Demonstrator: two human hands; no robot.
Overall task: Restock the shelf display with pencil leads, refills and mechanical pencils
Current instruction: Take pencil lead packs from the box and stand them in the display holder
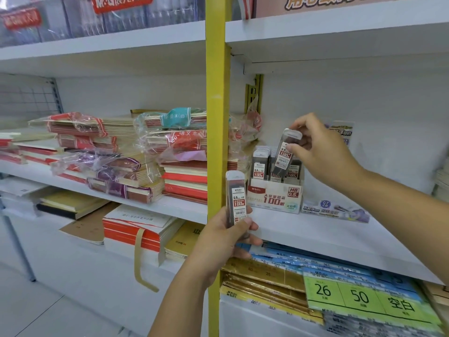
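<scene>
White shelf [315, 229] carries a display box [274, 195] near its left edge. Over it the right hand [323, 152] pinches a tilted lead case [285, 152]; the left hand [223, 239] grips an upright lead case [237, 198] at the shelf's front edge.

My left hand [224, 237] covers the bottom of the upright lead case [236, 190] it grips. My right hand [323, 154], pinching the tilted lead case [284, 155], hides most of the card [343, 128] behind it. The red sign [122, 2] runs off the top edge. The barcode print is too small to read.
</scene>
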